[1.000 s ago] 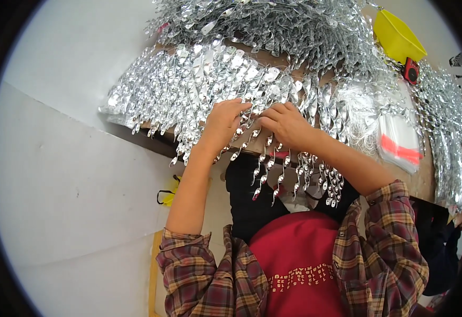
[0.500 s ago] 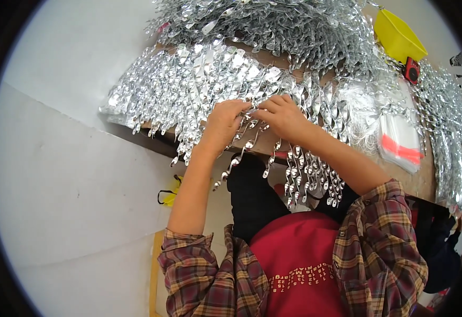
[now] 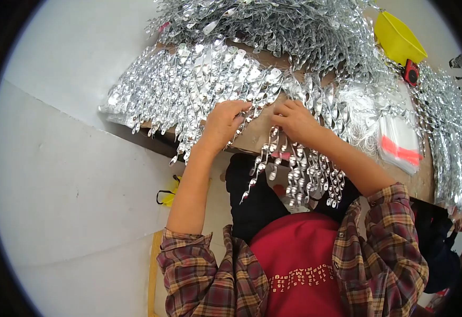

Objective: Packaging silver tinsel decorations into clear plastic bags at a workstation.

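Twisted silver strips (image 3: 189, 79), shiny and spiral with rounded ends, lie in a dense layer over the table's left side. My left hand (image 3: 223, 124) is at the near right edge of this layer. Its fingers are curled onto a strip there, partly hidden by the hand. To its right, my right hand (image 3: 297, 121) is closed around the upper end of a silver spiral strip (image 3: 260, 158), which hangs past the table's front edge. Other hanging strips (image 3: 299, 179) dangle just below and to the right of that hand, over my lap.
A larger silver heap (image 3: 262, 31) covers the back. To the right lie thin white strings (image 3: 360, 111), clear plastic bags (image 3: 400, 145) with an orange band, a yellow bin (image 3: 399, 38) and a small red device (image 3: 411, 72). Brown tabletop (image 3: 257, 129) shows between my hands.
My right hand has moved right, away from my left hand, carrying a spiral strip. Brown tabletop now shows between them. The left hand has hardly moved.
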Motion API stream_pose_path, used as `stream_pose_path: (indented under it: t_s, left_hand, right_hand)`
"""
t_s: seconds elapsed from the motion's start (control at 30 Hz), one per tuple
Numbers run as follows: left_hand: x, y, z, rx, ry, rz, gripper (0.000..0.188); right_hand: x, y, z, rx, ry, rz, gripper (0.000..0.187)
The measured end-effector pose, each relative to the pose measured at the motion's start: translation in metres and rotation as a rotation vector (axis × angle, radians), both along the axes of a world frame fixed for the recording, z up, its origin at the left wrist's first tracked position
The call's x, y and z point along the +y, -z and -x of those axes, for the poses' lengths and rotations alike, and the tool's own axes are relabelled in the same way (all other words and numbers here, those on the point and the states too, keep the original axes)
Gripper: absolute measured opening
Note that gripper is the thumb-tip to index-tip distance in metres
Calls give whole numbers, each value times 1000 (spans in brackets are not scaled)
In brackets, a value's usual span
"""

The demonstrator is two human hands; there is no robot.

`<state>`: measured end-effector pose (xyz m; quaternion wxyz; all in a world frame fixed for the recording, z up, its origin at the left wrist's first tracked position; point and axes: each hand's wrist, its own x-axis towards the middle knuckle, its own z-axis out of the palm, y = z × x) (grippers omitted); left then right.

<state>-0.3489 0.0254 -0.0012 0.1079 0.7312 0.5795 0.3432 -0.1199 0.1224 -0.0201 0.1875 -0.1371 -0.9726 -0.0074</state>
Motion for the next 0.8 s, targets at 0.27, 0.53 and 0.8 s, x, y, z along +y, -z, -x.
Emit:
stream_pose_path:
  t_s: [0.27, 0.53, 0.8]
  left_hand:
    - [0, -3, 0, -237, -1, 92, 35]
    - [1, -2, 0, -147, -22, 83, 40]
    - [0, 2, 1, -26, 7, -25, 37]
  right_hand:
    - [-1, -12, 7, 130, -45, 56, 26]
    - [3, -2, 40, 86, -31, -37, 31]
    - [6, -6, 34, 98, -88, -86, 24]
